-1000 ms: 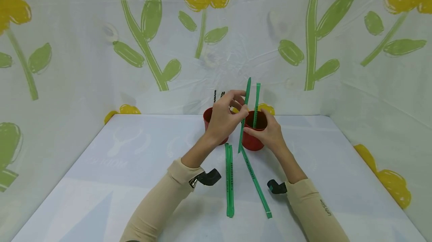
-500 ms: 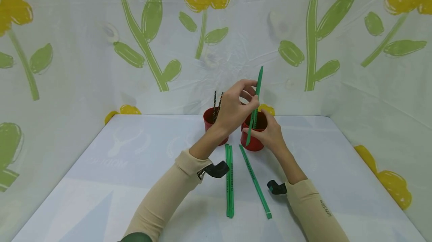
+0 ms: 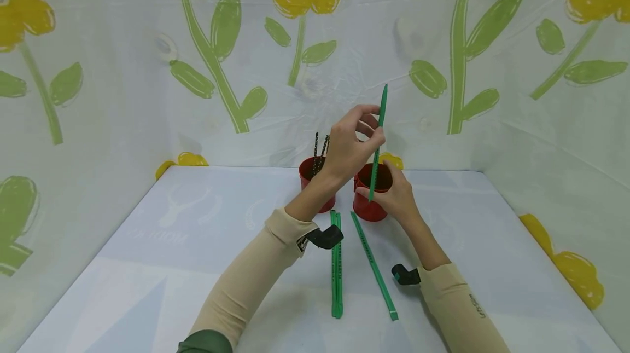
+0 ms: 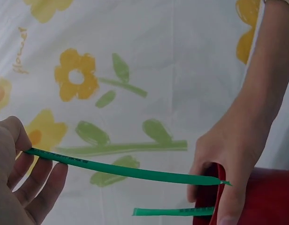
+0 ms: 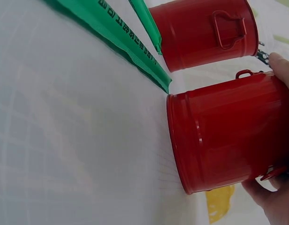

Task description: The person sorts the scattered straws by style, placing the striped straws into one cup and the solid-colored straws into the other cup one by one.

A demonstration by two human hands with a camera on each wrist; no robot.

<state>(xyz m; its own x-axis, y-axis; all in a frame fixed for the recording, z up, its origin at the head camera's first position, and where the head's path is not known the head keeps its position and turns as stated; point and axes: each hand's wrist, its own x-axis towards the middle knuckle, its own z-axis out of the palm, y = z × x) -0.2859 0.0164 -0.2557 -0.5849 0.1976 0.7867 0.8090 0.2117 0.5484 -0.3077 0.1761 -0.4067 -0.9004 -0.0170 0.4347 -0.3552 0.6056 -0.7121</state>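
My left hand [image 3: 350, 137] pinches a long green wrapped straw [image 3: 376, 164] near its upper part, holding it upright and slightly tilted over the right red bucket [image 3: 368, 212]. In the left wrist view the straw's lower end overlaps the bucket rim and the right thumb. My right hand [image 3: 400, 195] grips this small metal bucket round its rim, thumb in front and fingers behind. Another green wrapped straw [image 4: 175, 212] sticks out of the same bucket. Beside it stands a second red bucket [image 3: 306, 182] with several black patterned straws [image 3: 316, 148], partly hidden by my left arm.
Side by side on the white table [image 3: 172, 265] lie green wrapped straws [image 3: 337, 276], in front of the buckets. A single green wrapped straw [image 3: 376, 268] lies slanted to their right. A flower-printed cloth wall [image 3: 364, 30] rises behind the table.
My left hand has moved right and up with the green wrapped straw, from beside the right bucket to over its opening. My right hand stays on the bucket.
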